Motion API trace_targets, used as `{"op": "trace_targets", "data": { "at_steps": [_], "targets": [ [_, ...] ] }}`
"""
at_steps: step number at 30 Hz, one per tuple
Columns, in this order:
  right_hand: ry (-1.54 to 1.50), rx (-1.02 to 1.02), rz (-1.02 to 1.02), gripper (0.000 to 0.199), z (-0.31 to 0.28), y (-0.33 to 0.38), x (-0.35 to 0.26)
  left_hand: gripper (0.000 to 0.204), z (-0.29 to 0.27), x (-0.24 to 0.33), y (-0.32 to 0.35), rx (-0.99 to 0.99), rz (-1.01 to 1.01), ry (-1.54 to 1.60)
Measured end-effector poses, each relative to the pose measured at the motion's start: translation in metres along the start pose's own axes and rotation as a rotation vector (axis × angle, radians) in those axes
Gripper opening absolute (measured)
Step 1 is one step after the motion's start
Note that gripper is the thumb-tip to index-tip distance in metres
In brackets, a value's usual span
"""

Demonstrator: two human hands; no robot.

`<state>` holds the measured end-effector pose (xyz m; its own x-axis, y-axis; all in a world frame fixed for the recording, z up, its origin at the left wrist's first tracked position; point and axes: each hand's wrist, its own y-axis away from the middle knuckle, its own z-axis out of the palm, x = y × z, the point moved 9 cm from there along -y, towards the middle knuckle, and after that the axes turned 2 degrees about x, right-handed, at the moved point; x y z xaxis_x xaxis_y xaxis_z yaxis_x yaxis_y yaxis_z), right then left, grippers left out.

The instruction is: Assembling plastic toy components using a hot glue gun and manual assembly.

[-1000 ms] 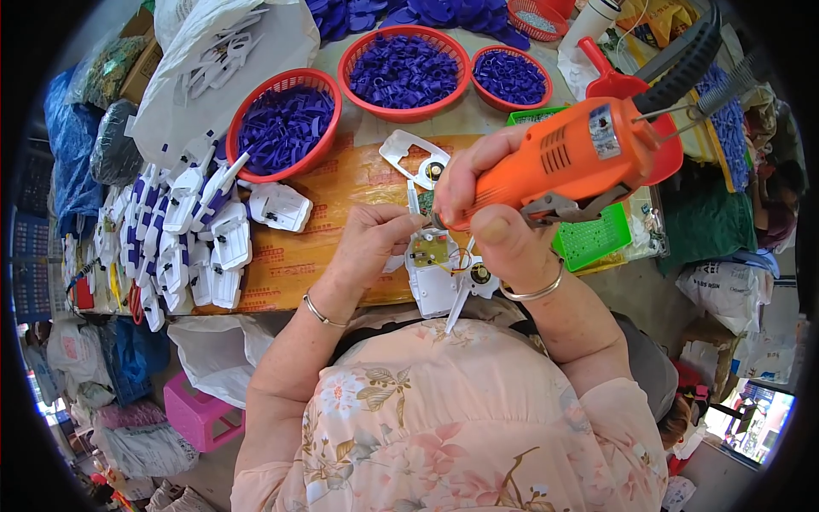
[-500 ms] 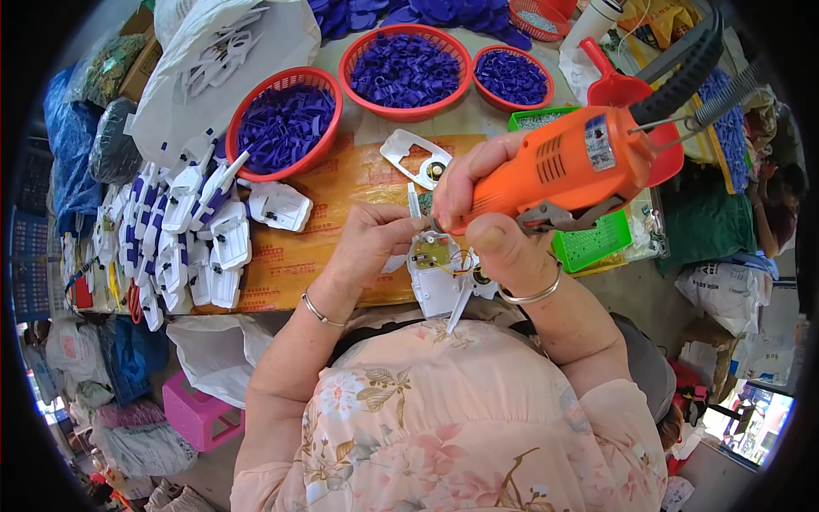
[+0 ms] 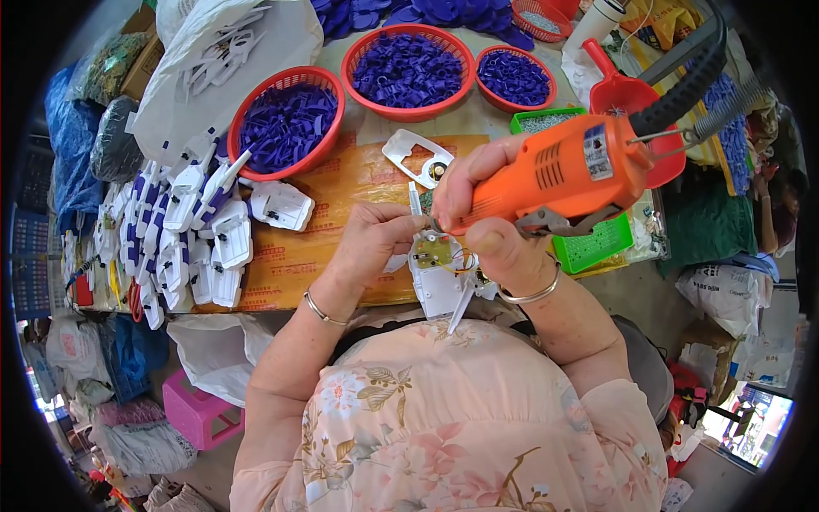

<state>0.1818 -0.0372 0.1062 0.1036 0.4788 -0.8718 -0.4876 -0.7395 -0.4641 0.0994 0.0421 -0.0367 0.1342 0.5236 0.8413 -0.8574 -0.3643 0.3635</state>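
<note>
Right hand [image 3: 488,224] is clenched round the orange electric screwdriver [image 3: 567,175], tip down on the white plastic casing [image 3: 440,282]; left hand [image 3: 373,241] pinches the casing's left edge, steadying it.

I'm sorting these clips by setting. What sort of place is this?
Probably a small assembly workshop: red baskets of blue plastic parts, rows of white housings, and the right hand holding an orange electric screwdriver.

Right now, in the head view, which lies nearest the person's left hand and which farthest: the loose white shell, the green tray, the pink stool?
From the left hand:
1. Loose white shell, just to its left on the table.
2. Pink stool, below left, on the floor.
3. Green tray, far right, beyond the right hand.
</note>
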Motion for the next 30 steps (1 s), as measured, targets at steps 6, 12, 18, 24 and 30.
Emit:
{"op": "trace_targets", "data": {
  "at_steps": [6, 12, 18, 24, 30],
  "targets": [
    [-0.075, 0.051, -0.018, 0.057, 0.002, 0.003, 0.0, 0.013, -0.001, 0.001, 0.001, 0.019, 0.0, -0.002],
    [-0.083, 0.06, 0.001, 0.057, 0.0, 0.004, 0.002, 0.012, 0.0, 0.002, 0.001, 0.026, 0.006, -0.014],
    [-0.036, 0.026, -0.01, 0.055, 0.001, 0.002, 0.0, 0.013, 0.001, 0.001, 0.0, 0.02, -0.004, 0.003],
    [-0.052, 0.046, 0.042, 0.055, 0.001, 0.002, 0.007, 0.013, -0.003, 0.001, 0.001, 0.017, -0.006, -0.029],
    [-0.039, 0.167, 0.064, 0.058, -0.029, -0.004, -0.015, 0.016, -0.003, 0.011, 0.01, 0.03, -0.039, -0.051]
  ]
}}
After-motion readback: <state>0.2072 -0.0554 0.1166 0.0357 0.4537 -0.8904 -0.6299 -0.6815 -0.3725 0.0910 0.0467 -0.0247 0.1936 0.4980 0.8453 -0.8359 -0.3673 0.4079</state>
